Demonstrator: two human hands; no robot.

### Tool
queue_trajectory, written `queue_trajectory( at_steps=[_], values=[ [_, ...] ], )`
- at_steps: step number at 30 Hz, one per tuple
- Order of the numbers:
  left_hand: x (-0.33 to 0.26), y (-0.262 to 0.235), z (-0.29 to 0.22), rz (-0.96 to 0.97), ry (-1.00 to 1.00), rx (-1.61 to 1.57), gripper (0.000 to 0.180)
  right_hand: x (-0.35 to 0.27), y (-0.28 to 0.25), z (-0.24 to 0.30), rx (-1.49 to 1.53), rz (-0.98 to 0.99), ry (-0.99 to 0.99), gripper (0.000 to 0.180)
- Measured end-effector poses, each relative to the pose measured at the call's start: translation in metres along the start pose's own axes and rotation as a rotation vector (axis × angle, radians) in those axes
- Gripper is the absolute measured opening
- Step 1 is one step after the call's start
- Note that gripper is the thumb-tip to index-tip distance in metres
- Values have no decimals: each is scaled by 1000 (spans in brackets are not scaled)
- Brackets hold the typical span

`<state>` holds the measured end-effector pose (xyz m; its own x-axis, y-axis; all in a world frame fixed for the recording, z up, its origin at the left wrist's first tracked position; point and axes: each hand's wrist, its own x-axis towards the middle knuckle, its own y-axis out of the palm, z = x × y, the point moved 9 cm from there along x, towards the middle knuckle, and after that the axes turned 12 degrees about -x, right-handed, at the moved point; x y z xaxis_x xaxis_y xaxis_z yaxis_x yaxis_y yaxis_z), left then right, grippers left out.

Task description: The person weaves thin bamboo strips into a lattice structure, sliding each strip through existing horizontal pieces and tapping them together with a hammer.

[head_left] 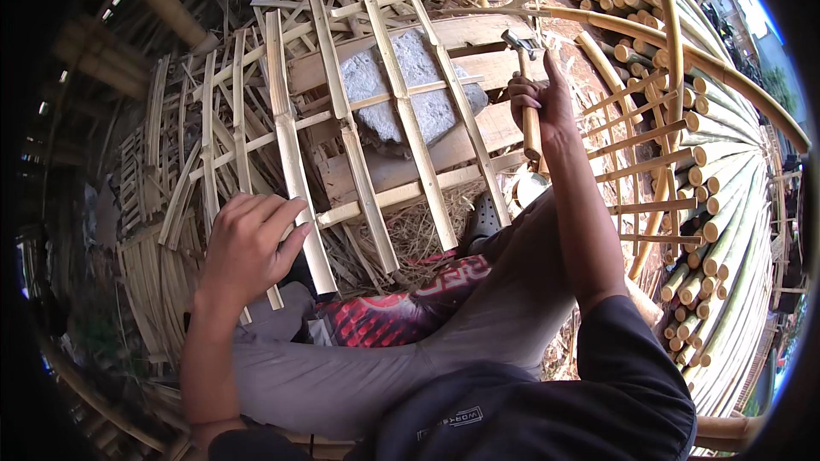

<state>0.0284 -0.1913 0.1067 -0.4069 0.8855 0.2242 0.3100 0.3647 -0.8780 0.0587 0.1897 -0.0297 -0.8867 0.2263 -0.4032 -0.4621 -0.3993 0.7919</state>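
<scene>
Bamboo posts [171,8] slope through the shaded upper left of the frame, and below them split strips [141,260] lie heaped along the left side. At the lower left of centre, the left hand [252,243] rests by the edge of a slatted bamboo lattice [407,119], its fingers curled and the thumb near the index fingertip; whether it pinches the slat or something small, I cannot tell. Its position suggests steadying. Slats and crosspieces of the lattice spread across the centre, over a rough grey stone [436,115] on wooden planks [500,126]; the stone probably sits there as firm backing. Below, a red-and-black cloth [376,320] lies by the person's legs. Right of centre, the right hand [542,102] is wrapped around a hammer [531,132], metal head uppermost, seemingly held clear of the slats. Further right stand a runged bamboo frame [645,166] and stacked poles [726,196].
</scene>
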Motion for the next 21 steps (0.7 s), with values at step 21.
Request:
queue_trajectory(
  at_steps=[21],
  values=[
    [0,17,-5,175,-108,-37,31,-6,-3,-2,22,22,38,55]
  ],
)
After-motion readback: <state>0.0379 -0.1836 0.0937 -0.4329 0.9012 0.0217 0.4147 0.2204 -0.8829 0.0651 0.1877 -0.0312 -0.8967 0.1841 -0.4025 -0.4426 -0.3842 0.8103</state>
